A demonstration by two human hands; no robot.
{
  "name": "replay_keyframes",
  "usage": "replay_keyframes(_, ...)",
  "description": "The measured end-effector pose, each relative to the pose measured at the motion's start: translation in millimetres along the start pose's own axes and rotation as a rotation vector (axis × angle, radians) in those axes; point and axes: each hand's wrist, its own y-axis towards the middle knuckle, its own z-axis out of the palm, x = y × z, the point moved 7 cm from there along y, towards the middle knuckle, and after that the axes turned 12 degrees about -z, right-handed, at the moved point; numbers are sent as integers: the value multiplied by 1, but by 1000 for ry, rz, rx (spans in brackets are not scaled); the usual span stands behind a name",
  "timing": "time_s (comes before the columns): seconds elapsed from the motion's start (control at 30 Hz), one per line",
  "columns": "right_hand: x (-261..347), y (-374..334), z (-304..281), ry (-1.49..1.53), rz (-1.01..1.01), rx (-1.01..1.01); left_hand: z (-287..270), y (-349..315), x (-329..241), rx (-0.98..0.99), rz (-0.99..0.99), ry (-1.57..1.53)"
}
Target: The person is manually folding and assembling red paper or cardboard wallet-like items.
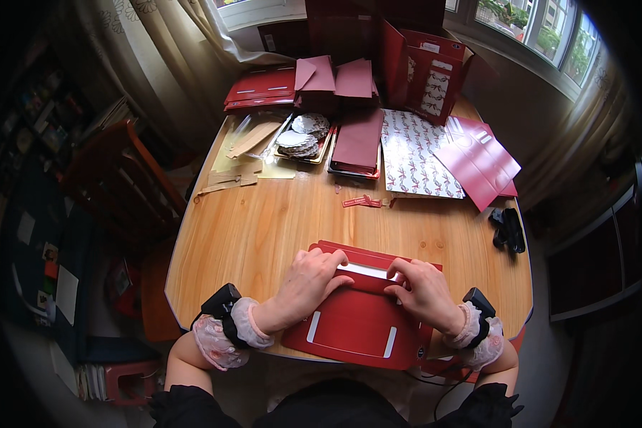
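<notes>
Working a folded flap of a red die-cut card sheet (353,317) at the worktop's (228,242) near edge, with the left hand (307,277) and the right hand (422,289) set at opposite ends of a white strip (367,270). Curling fingers over the flap on both sides, thumbs parted from fingertips; cannot tell from this angle whether pinched tight on the card or merely resting there. Lying between the forearms, apparently a little past the near edge, and so liable to slip toward the lap after a careless backward tug. Likely to crease askew under uneven pressure from left and right, or to bow midway for want of support between the hands. Open to smudging, or to sticking out of place, through stray fingertip contact with the white strip, if adhesive, a point not confirmable here. Exposed also, along the right side, to a nudge or snag from the ruffled pink cuff (486,351) just beside. Less at risk, for being well apart: scalloped white discs (310,125) and bow-patterned sheets (417,153) toward the far edge, and a black gadget (508,230) by the right edge.
</notes>
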Motion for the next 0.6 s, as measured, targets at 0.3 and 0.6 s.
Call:
replay_keyframes(0.3, 1, 0, 0, 11, -10, 12, 0, 0, 4, -24, -40, -13)
replay_keyframes(0.6, 1, 0, 0, 3, -28, 17, 1, 1, 3, -28, -23, -12)
